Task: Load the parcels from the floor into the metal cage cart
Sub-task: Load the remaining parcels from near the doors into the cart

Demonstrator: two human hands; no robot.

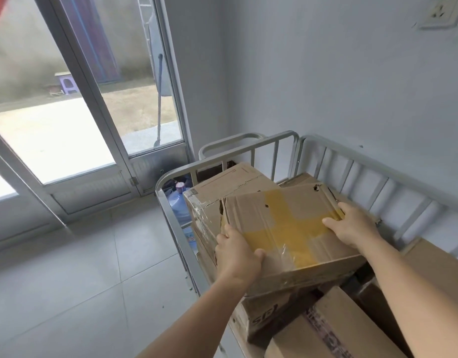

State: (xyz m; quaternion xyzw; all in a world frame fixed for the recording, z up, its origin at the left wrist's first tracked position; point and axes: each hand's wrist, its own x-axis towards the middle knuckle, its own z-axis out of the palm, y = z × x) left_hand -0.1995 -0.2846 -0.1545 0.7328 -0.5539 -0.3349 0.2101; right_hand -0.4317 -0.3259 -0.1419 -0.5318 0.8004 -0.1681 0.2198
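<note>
At the upper left of the frame a glass door [75,104] looks out on a yard, with a pole [159,99] leaning outside it. Below lies the tiled floor [80,267]. Just left of centre a blue water jug [180,205] stands by the cart [274,140] rail. The left hand [237,257] grasps the near left corner of a taped box [287,228], thumb on top and fingers curled under its edge. That box sits tilted at centre frame, inside the cart's rails, resting on other parcels: 1 box [222,187] behind it and a dark box [269,321] below. The right hand [351,226] grips the box's right edge, fingers wrapped over the side. At lower right lie more boxes [338,329], and the cart stands beside a grey wall [338,73] with a socket [440,11] at upper right.
</note>
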